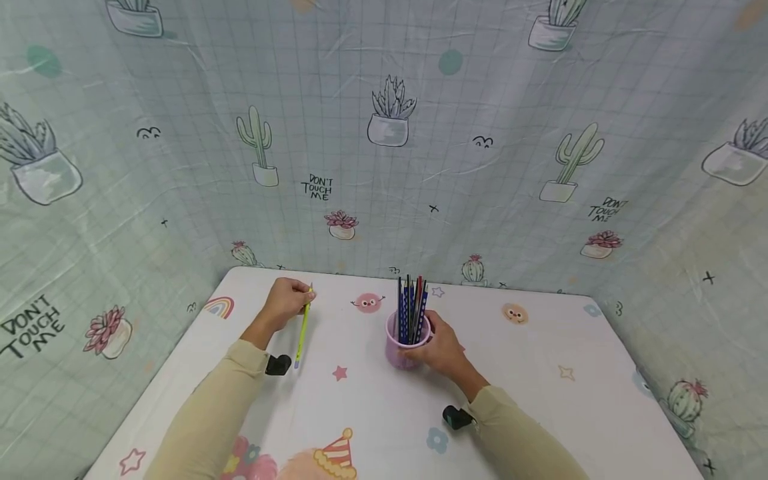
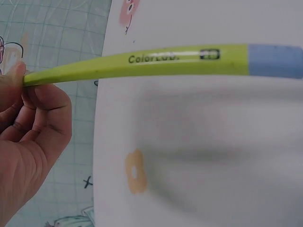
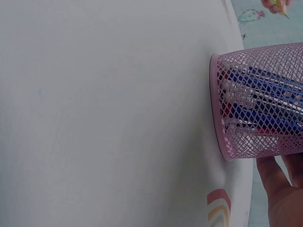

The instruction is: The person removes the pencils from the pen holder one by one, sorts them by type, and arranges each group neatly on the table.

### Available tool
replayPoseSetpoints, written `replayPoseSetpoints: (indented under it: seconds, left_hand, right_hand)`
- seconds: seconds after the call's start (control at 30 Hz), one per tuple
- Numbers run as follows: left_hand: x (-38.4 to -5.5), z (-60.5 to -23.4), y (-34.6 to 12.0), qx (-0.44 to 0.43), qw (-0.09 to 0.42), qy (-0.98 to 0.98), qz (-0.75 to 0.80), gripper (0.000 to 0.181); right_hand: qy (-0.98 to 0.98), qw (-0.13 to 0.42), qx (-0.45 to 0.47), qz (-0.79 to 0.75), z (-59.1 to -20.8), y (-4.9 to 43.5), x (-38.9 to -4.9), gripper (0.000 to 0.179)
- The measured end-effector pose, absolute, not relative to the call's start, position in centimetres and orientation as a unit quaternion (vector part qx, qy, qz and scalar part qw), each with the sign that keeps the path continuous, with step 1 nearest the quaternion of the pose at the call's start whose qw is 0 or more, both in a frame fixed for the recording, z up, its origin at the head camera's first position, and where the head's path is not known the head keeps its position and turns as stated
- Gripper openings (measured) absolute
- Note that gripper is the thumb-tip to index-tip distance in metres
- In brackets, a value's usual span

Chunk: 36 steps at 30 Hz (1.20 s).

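Observation:
Between thumb and fingers, my left hand point(image 1: 288, 297) pinches a yellow-green pencil point(image 1: 303, 327) near its pointed end. The pencil's blue end points back toward me, and the left wrist view shows "ColorLab" lettering along its barrel point(image 2: 161, 60). To the right, a pink mesh pencil cup point(image 1: 401, 355) stands upright, packed with several dark blue, black and red pens and pencils point(image 1: 412, 310). My right hand point(image 1: 443, 347) curls round the cup's right side, thumb at the front near the rim. In the right wrist view the mesh point(image 3: 265, 142) lets the pens show through.
The white table point(image 1: 516, 387) carries printed faces, stars and flowers. A cactus-patterned cloth point(image 1: 456, 180) rises behind the table and at both sides. Small black wrist devices hang by each sleeve, one near the left point(image 1: 279, 365) and one near the right point(image 1: 457, 417).

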<state>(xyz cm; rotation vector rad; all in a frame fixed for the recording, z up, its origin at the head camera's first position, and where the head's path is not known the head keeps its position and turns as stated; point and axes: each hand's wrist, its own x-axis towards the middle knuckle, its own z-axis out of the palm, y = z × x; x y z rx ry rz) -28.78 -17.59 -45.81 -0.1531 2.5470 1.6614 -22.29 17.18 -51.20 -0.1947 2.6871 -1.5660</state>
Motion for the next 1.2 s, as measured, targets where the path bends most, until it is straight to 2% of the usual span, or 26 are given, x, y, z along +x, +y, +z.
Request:
replayPoseSetpoints:
  seconds: [0.43,0.87,1.2]
  left_hand:
    - [-28.4,-46.9,-19.2,-0.091,0.089,0.848,0.515,0.021]
    - [-28.4,-48.0,-19.9,-0.080,0.104,0.847,0.515,0.021]
    - [-28.4,-48.8,-20.6,-0.126,0.134,0.840,0.510,0.020]
  right_hand:
    - [0.850,0.014,-0.066,-0.522,-51.1,17.0,-22.4,0.091]
    - [0.854,0.010,-0.061,-0.516,-51.0,17.1,-22.4,0.092]
    - [0.852,0.012,-0.064,-0.520,-51.1,17.0,-22.4,0.092]
